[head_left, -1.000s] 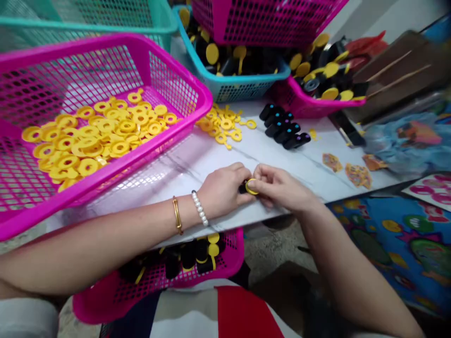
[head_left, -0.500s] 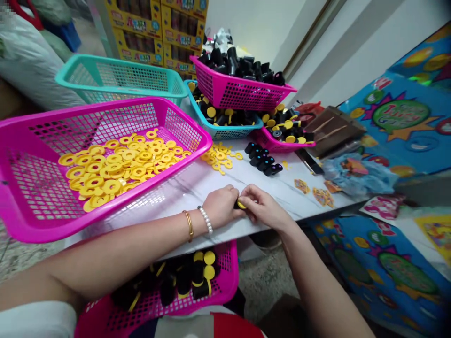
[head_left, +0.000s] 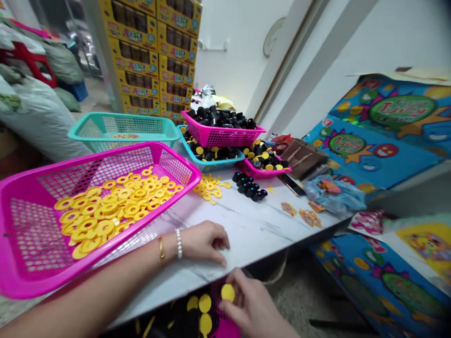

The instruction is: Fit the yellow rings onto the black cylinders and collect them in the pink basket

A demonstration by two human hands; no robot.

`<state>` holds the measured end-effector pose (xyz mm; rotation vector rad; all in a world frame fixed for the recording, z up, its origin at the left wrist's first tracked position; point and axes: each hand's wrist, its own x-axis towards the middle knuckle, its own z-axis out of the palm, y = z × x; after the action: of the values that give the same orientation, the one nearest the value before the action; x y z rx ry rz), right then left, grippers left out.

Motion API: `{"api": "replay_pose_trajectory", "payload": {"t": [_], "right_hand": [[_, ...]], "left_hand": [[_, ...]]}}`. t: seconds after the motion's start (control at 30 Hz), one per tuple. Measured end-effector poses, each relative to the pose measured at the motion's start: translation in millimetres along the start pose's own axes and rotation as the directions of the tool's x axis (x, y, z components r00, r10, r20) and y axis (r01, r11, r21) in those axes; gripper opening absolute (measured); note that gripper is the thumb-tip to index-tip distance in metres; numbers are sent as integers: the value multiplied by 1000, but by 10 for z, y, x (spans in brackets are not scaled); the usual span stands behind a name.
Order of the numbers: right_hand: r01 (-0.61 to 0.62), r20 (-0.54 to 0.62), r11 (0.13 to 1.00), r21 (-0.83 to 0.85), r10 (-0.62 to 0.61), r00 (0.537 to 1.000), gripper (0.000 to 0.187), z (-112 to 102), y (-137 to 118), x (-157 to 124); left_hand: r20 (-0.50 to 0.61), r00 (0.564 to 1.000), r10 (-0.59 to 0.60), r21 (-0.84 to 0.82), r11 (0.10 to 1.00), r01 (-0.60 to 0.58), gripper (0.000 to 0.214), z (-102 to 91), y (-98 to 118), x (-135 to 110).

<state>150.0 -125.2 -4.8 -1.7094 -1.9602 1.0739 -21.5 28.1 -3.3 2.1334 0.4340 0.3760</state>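
Head view: the left hand (head_left: 206,241) lies palm down on the white marble-pattern table (head_left: 246,225), near its front edge. Its fingers are loosely bent and touch the surface; whether anything sits under the palm cannot be determined. The right hand (head_left: 253,305) is below the table edge, fingers narrowed in a pinch on a round yellow plastic cap (head_left: 227,292). The cap is just above the low pink mesh basket (head_left: 220,324), which contains black pieces with yellow caps (head_left: 202,310). Beside the left forearm, a large pink plastic mesh basket (head_left: 21,263) contains flat yellow plastic rings (head_left: 112,206). Farther back on the table, well apart from both hands, are a loose pile of yellow rings (head_left: 209,185) and a row of black cylindrical pieces (head_left: 250,188).
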Motion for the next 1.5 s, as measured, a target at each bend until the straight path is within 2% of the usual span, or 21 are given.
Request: {"api": "replay_pose_trajectory", "payload": {"t": [0.1,0.17,0.2,0.27,0.3,0.33,0.43,0.5,0.6,0.73,0.8,0.9,0.97,1.03,1.1,1.13,1.33,1.43,1.5], "right_hand": [[61,-65,994,91,-56,996,22,1,94,37],[110,-243,993,50,-95,965,11,-215,162,134],[118,-371,993,2,-109,922,11,-379,211,213],[79,-610,994,-71,-106,785,15,-770,358,445],[41,-698,997,-59,-71,713,17,-972,453,593],[-1,-731,999,-33,-24,682,24,-1163,554,755],[-89,-722,996,-31,39,691,50,-1578,810,1229],[-113,-702,991,-71,31,711,58,-1694,890,1463],[-168,-709,976,-142,18,705,51,-1697,897,1651],[-238,-734,952,-194,20,679,39,-1607,846,1670],[-225,-713,948,-223,-1,702,34,-1537,797,1613],[-134,-620,947,-290,-79,780,24,-1363,671,1499],[-60,-553,939,-340,-148,820,19,-1229,579,1444],[-18,-526,926,-378,-199,827,16,-1124,517,1421],[-4,-527,917,-399,-225,820,16,-1073,500,1418],[0,-527,915,-403,-232,818,17,-1065,505,1416],[31,-517,935,-352,-222,827,47,-982,468,1329],[78,-493,960,-270,-208,845,51,-863,391,1309],[97,-501,961,-260,-220,837,49,-806,370,1314]], "left_hand": [[-113,986,-125,-124,986,110,24,14,-58,43],[-152,979,-137,-122,985,119,18,48,-74,67],[-160,978,-132,-111,987,115,15,62,-73,74],[-162,979,-126,-95,989,111,13,77,-62,78],[-158,979,-130,-92,989,116,13,77,-54,77],[-151,979,-135,-90,988,122,13,74,-46,75],[-141,979,-146,-89,987,134,13,60,-33,72],[-141,978,-151,-93,986,139,13,52,-33,76],[-137,980,-145,-97,986,133,13,44,-41,87],[-140,983,-117,-83,991,106,13,49,-36,82],[-147,984,-102,-75,993,91,12,59,-26,69],[-254,963,-93,-16,996,92,11,58,-31,69],[-408,905,-121,48,987,153,12,27,-66,103],[-562,809,-172,70,965,254,16,-24,-125,166],[-647,727,-230,51,938,343,25,-75,-184,242],[-657,714,-243,52,930,365,30,-92,-204,279],[-617,751,-233,164,896,413,60,-82,-159,536],[-603,762,-238,187,886,424,50,-66,-135,735],[-592,770,-237,195,885,422,37,-54,-132,797]]}}
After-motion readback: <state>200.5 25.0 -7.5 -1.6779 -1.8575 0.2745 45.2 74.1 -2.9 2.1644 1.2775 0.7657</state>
